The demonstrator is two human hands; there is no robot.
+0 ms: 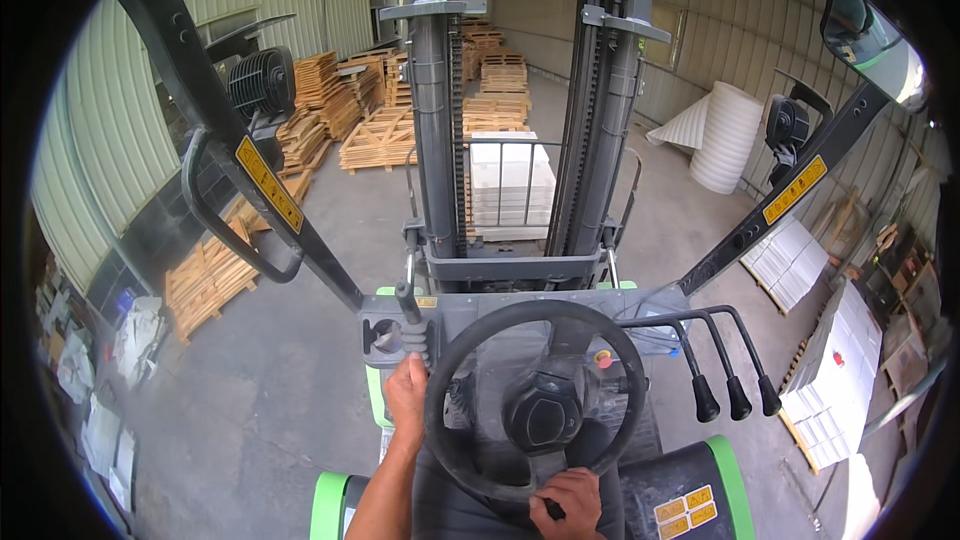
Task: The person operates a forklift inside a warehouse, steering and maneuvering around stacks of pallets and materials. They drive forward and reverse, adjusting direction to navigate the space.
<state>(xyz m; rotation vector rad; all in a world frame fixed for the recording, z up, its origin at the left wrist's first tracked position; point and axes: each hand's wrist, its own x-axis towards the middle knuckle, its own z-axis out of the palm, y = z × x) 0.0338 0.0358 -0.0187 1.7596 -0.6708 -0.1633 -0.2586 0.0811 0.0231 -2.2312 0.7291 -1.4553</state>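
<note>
Closest to me, at the lower rim of the steering wheel (541,412), I have the right hand (575,496) curled around a black knob (553,509), while left of the wheel the left hand (406,392) is bent against the ribbed boot (414,340) of a black lever (406,303), though I cannot tell from here whether it grips anything. Right of the wheel I see three bent control levers (739,398), and beyond the wheel stands the mast (431,140), with stacked white slabs (512,190) showing through it. Farther out, ahead and left of the wheel, wooden pallets (380,135) lie in piles on the floor (330,230).
</note>
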